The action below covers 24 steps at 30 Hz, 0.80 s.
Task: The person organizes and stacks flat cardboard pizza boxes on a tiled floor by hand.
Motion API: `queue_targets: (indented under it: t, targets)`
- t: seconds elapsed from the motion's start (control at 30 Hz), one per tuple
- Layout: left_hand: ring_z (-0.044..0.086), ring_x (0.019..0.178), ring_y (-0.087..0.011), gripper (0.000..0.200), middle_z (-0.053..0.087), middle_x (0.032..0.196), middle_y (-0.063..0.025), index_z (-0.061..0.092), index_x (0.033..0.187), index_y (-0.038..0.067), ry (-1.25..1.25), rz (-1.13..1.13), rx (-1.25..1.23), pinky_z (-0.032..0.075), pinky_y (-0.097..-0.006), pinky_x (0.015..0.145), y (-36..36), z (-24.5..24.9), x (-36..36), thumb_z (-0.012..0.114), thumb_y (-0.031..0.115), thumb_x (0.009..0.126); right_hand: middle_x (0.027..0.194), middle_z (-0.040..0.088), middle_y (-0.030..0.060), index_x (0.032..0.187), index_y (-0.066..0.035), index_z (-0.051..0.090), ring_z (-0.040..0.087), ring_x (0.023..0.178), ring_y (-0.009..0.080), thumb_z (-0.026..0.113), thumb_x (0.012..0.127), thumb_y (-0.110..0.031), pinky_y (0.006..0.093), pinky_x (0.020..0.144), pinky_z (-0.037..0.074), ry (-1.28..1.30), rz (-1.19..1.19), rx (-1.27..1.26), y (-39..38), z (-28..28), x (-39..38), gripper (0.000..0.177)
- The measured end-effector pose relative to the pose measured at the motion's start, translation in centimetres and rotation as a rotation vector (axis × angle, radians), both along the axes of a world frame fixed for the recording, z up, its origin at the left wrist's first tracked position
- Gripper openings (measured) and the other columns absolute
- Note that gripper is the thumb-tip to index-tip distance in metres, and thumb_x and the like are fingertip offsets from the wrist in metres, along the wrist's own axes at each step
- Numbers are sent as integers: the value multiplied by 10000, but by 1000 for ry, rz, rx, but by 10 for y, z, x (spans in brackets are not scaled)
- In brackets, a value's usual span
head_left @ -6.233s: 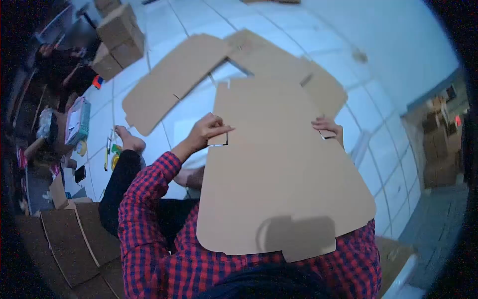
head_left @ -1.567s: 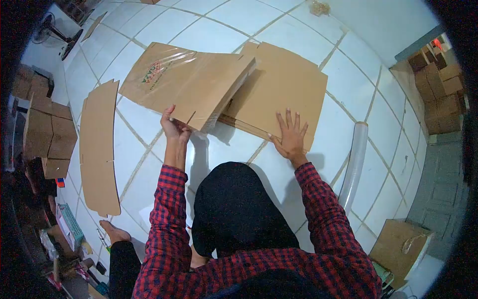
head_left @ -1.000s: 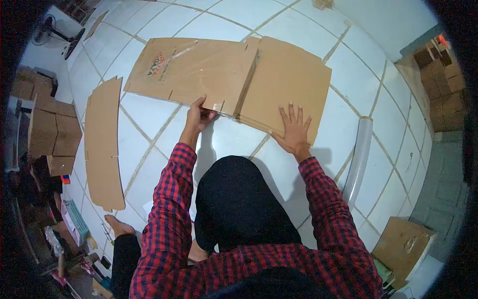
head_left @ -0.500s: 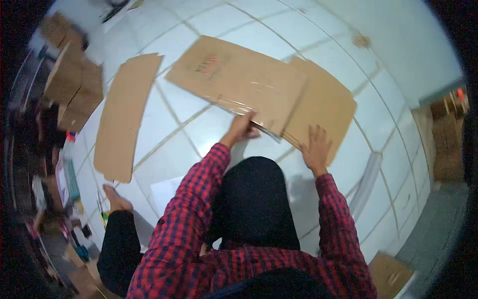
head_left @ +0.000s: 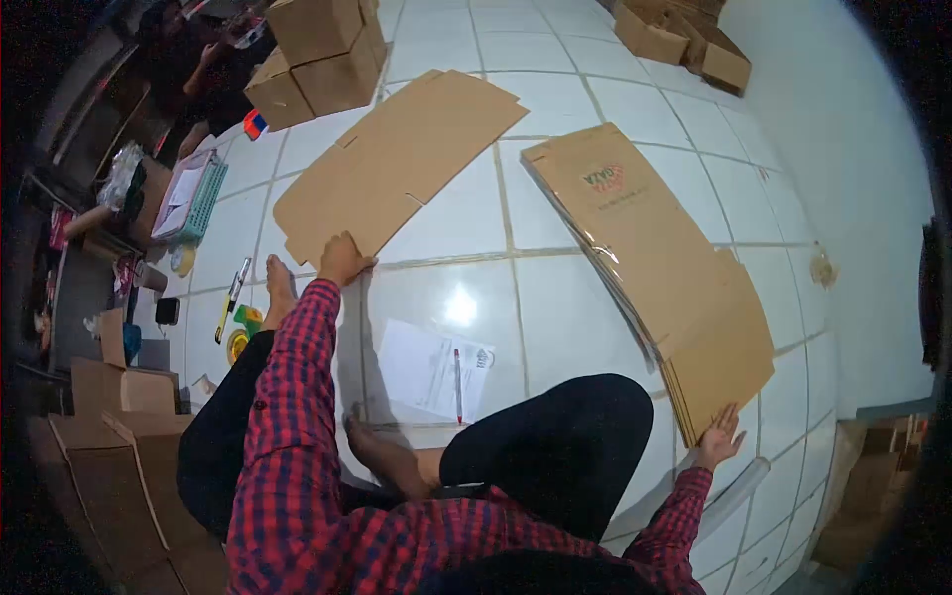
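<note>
On the left of the head view a flat cut cardboard sheet [head_left: 407, 149] lies on the floor. My left hand [head_left: 342, 260] is at its near edge, fingers curled over the cardboard. To the right is a stack of flat cardboard [head_left: 635, 223], partly in clear plastic and printed in red and dark ink. More bare cardboard sheets [head_left: 719, 342] stick out of its near end. Against their near corner my right hand [head_left: 719, 441] rests with its fingers stretched out. A printed paper [head_left: 412, 367] with a pen [head_left: 458, 387] on it lies between my hands.
Cardboard boxes [head_left: 332, 79] stand at the back left near another person [head_left: 183, 74]. A teal basket [head_left: 203, 198], a cutter knife [head_left: 233, 297] and tape rolls [head_left: 238, 345] lie left. A clear plastic roll [head_left: 734, 491] is beside my right arm.
The view has swung left. My left hand has left the plastic-wrapped stack and taken the edge of the separate cardboard sheet. My right hand stays at the stack's near end.
</note>
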<state>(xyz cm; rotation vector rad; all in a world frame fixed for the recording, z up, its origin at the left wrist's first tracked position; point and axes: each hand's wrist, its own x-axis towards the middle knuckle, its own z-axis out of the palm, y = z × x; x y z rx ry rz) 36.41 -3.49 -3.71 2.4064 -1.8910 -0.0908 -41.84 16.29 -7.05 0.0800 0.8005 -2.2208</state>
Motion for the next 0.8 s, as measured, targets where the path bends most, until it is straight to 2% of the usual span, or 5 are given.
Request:
queue_targets:
  t: [0.17,0.4,0.6,0.77,0.8]
  targets:
    - [600,885,-376,506,607,918,-233,548,955,-40,24,-202,125,491,-430,761,0,7,10,737,328,665,1415,286,241,1367,91,184,290,1302,399,448,905,-319,451,1105,223,-47,-158,-63,-9,37,0,672]
    - [603,877,-370,392,616,891,-224,578,917,-17,-26,-303,157,486,-428,786,-8,12,14,713,248,663,1386,326,252,1354,55,271,291,1307,373,475,896,-229,483,1091,261,-141,-154,-301,-14,63,-3,577]
    - [621,827,-339,213,627,817,-189,602,828,-4,-117,-381,132,497,-417,753,-2,29,-1,638,137,673,1339,391,248,1334,41,333,368,1264,353,464,911,-238,457,1060,325,68,176,-186,-36,83,40,523]
    - [634,755,-295,122,625,792,-153,588,809,25,-378,-449,31,510,-382,685,9,100,-21,587,76,699,1134,554,159,1190,-10,506,518,1108,254,531,884,-158,364,935,426,1137,453,334,-97,119,144,341]
    - [630,748,-279,132,617,796,-142,577,835,35,-512,-425,-195,509,-366,668,3,112,-10,582,71,708,1126,566,145,1166,-7,521,522,1108,240,550,865,-117,361,932,423,1326,434,345,-114,130,171,321]
